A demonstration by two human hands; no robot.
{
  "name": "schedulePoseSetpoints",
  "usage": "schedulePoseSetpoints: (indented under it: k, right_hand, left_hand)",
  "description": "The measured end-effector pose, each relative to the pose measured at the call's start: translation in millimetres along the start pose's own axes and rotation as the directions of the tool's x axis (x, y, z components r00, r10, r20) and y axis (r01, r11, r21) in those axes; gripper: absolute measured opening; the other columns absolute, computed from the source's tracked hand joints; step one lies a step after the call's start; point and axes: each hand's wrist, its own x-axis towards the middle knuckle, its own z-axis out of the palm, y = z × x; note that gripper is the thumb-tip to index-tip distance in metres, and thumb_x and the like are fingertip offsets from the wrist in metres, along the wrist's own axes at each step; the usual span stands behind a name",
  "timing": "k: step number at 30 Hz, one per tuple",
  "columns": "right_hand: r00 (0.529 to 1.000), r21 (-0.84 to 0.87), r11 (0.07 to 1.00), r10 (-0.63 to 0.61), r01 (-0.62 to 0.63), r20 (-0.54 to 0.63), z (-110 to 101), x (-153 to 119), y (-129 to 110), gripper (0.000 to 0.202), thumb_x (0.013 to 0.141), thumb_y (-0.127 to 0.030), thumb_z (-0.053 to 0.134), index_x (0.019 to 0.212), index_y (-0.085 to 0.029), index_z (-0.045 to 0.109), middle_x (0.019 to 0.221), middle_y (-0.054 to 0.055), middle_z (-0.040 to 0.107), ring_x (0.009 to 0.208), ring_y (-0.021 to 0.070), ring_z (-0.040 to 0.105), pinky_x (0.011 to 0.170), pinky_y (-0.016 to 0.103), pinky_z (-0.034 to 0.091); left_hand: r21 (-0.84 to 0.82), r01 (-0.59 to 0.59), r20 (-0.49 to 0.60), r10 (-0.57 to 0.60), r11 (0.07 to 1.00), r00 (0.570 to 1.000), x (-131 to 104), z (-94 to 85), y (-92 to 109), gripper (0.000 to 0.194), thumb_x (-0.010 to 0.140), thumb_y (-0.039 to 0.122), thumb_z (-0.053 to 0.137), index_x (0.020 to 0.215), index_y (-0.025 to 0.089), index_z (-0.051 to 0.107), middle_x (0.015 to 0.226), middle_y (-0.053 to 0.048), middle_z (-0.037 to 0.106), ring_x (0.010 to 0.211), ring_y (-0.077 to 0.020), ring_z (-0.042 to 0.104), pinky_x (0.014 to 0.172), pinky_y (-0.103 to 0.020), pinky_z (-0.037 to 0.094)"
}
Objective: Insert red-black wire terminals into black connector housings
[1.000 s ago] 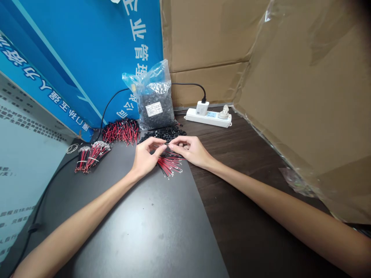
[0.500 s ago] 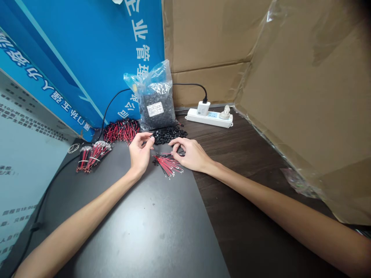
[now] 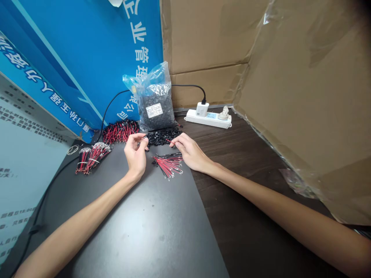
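My left hand [image 3: 136, 153] is closed, with a small black piece, perhaps a connector housing, pinched at its fingertips. A short red wire [image 3: 169, 141] sticks out leftward from the pinched thumb and finger of my right hand [image 3: 189, 150]. Just beyond both hands lies a heap of small black plastic pieces [image 3: 162, 136]. Below and between the hands, red and black wires with metal tips [image 3: 168, 166] are fanned out on the grey mat [image 3: 150, 231].
A clear bag of black parts [image 3: 156, 114] stands at the back. Left of it is a pile of red and black wires [image 3: 120, 132], with banded wire bundles [image 3: 92, 157] nearer. A white power strip [image 3: 208, 119] lies at back right, beside cardboard walls [image 3: 208, 34].
My right hand has risen off the fanned wires and now pinches a red wire. My left hand has shifted slightly left, still closed.
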Motion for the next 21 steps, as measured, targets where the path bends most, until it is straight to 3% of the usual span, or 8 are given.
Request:
schedulePoseSetpoints:
  k: [4,10,14,18,21]
  right_hand:
    - [0.993,0.104,0.991,0.095,-0.088,-0.063,-0.7,2.6,2.8,0.026,0.101,-0.032,0.043,0.09,-0.02,0.063,0.09,0.005,0.061,0.077,0.0175,0.055,0.072,0.031,0.042]
    - [0.98,0.381,0.908,0.196,-0.174,-0.02,-0.3,5.1,3.1,0.037,0.092,-0.056,0.056,0.092,-0.02,0.064,0.081,0.003,0.064,0.07,0.0154,0.055,0.063,0.029,0.042]
    - [0.972,0.513,0.836,0.233,-0.194,-0.011,-2.0,6.5,-0.4,0.034,0.083,-0.053,0.07,0.086,-0.02,0.066,0.082,0.005,0.071,0.077,0.0172,0.064,0.075,0.033,0.051]
    - [0.96,0.553,0.803,0.279,-0.224,-0.017,-4.0,7.2,0.0,0.032,0.071,-0.046,0.083,0.085,-0.019,0.072,0.089,0.007,0.075,0.085,0.0206,0.07,0.087,0.039,0.054]
    - [0.945,0.564,0.786,0.326,-0.253,-0.031,-5.0,7.3,1.0,0.032,0.063,-0.041,0.088,0.08,-0.019,0.074,0.09,0.007,0.077,0.084,0.0209,0.07,0.087,0.04,0.055]
  left_hand:
    - [-0.011,-0.016,0.037,0.016,1.0,0.999,-1.2,-1.8,1.9,0.008,0.072,0.019,0.059,0.08,0.021,0.059,0.068,0.003,0.054,0.057,-0.0103,0.049,0.054,-0.025,0.042]
    - [-0.023,0.024,0.292,-0.016,0.999,0.956,-4.0,0.1,6.1,0.009,0.068,0.022,0.059,0.077,0.02,0.059,0.064,0.003,0.054,0.055,-0.0109,0.048,0.053,-0.026,0.04]
    - [0.002,0.044,0.409,-0.041,0.999,0.911,-4.8,2.9,9.4,0.011,0.066,0.022,0.066,0.076,0.019,0.063,0.068,0.001,0.058,0.06,-0.0118,0.052,0.058,-0.026,0.045]
    - [0.011,0.037,0.444,-0.038,0.999,0.895,-5.3,4.7,10.3,0.014,0.069,0.025,0.072,0.079,0.019,0.064,0.072,0.0,0.063,0.064,-0.0128,0.057,0.065,-0.028,0.05]
    - [0.012,0.042,0.462,-0.043,0.999,0.886,-5.5,5.1,9.1,0.016,0.07,0.027,0.075,0.08,0.019,0.065,0.074,-0.001,0.065,0.066,-0.0132,0.061,0.066,-0.028,0.052]
